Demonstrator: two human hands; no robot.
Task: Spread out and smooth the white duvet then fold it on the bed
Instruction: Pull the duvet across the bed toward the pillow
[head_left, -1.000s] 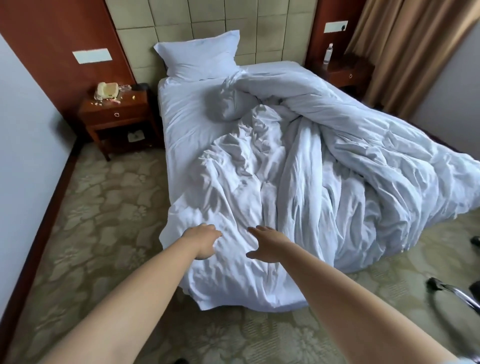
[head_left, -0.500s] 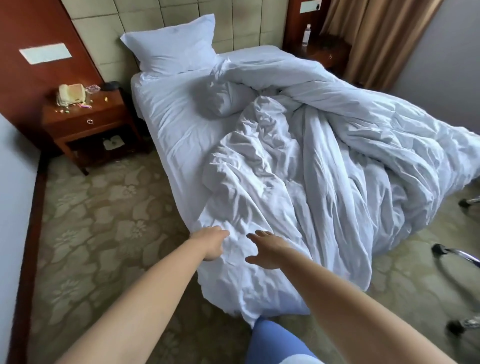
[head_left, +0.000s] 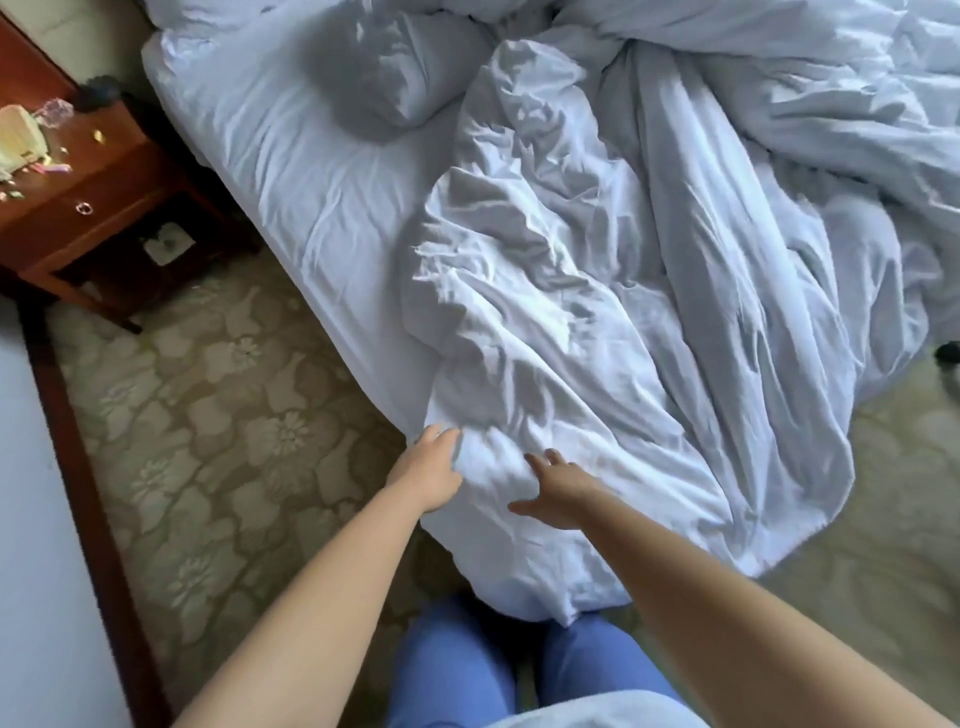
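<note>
Far duvet (head_left: 597, 270) cut off; left hand (head_left: 431, 467) fingers blurred.

Both bare arms reached forward, side by side. Left hand (head_left: 430, 464) lay at the near left corner of the bed, fingers extended forward, tips blurred. Right hand (head_left: 558, 489) just beside it, palm down, fingers spread and relaxed. Neither grip closed on anything visible.

There are no words, numbers, labels or signs to read anywhere, not on the white duvet (head_left: 597, 322), not on the wooden bedside table (head_left: 88, 197) at the left, and not on the small things on top of it, which are too blurry.
</note>
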